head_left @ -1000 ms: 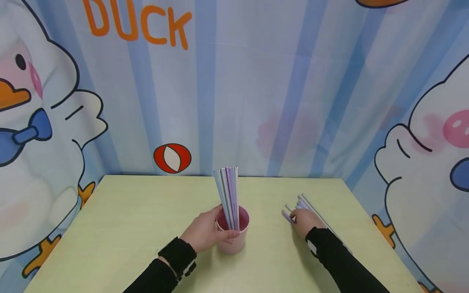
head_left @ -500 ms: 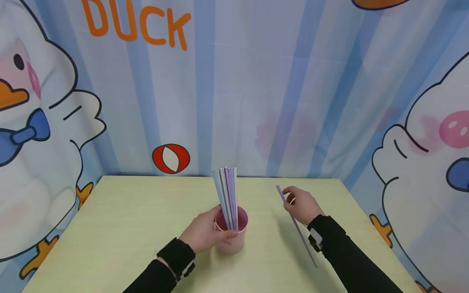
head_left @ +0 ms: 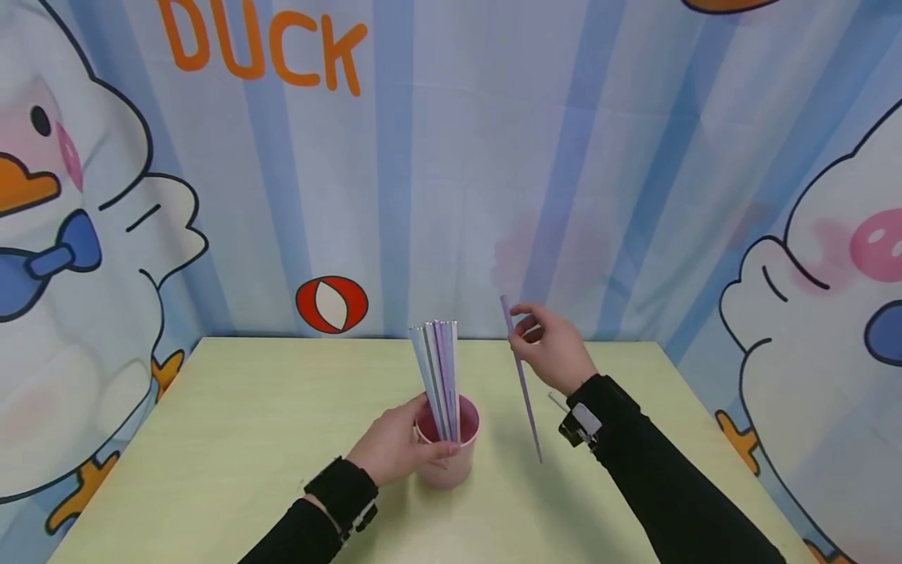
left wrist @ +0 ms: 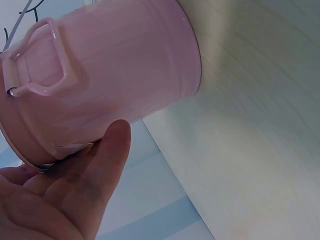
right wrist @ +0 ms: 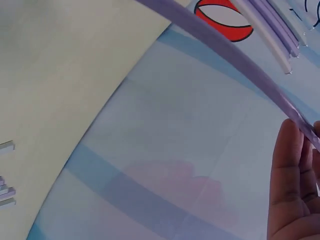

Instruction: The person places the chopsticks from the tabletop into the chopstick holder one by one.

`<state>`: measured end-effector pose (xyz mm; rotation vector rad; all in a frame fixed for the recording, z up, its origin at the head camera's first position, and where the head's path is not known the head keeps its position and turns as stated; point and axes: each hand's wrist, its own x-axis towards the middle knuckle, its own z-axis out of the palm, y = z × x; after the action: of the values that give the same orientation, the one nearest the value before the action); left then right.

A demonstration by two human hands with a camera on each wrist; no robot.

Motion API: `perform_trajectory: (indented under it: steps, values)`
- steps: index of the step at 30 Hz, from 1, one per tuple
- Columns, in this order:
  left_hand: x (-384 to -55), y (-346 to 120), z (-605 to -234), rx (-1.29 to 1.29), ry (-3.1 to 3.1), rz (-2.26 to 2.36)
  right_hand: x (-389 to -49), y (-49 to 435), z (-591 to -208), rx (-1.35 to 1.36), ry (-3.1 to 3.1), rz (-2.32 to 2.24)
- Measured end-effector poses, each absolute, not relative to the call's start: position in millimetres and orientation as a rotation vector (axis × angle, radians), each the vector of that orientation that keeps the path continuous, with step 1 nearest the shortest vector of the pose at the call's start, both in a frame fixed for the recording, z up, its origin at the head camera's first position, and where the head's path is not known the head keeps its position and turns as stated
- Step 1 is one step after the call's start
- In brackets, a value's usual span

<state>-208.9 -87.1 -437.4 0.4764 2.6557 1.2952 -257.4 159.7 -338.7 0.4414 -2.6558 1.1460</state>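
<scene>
A pink bucket (head_left: 451, 472) with a small side handle (left wrist: 57, 80) stands on the table, a bunch of white, silvery and purple drinking straws (head_left: 440, 380) upright in it. My left hand (head_left: 390, 446) grips the bucket near its rim from the left, the thumb across the front. To the right of the bucket and above the table, my right hand (head_left: 553, 350) pinches one purple straw (head_left: 527, 398) near its top end. That straw hangs nearly upright, slightly tilted, its lower end apart from the bucket. In the right wrist view the purple straw (right wrist: 215, 40) crosses the top.
Several loose straws (right wrist: 7, 192) lie on the pale yellow table (head_left: 268, 407) at the right, mostly hidden behind my right wrist in the head view. A striped blue curtain (head_left: 465, 172) with cartoon figures hangs right behind the table's far edge.
My right hand has picked a purple straw from the loose ones on the table, lifted it, and brought it left towards the bucket. The left hand and bucket have stayed put.
</scene>
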Motion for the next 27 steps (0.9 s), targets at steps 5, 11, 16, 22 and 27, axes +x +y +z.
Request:
perform_trajectory:
  steps: [5,11,16,22,27]
  values:
    - [-210,-86,-440,0.468,2.649,1.301,-258,144,-325,0.45,-2.57,1.208]
    - [-210,-85,-443,0.461,2.647,1.296,-259,131,-315,0.442,-2.452,1.284]
    - [-210,-85,-441,0.447,2.65,1.287,-259,124,-309,0.445,-2.352,1.351]
    - [-210,-86,-440,0.463,2.659,1.286,-262,118,-307,0.466,-2.237,1.401]
    - [-210,-87,-439,0.465,2.66,1.288,-265,113,-316,0.491,-2.212,1.414]
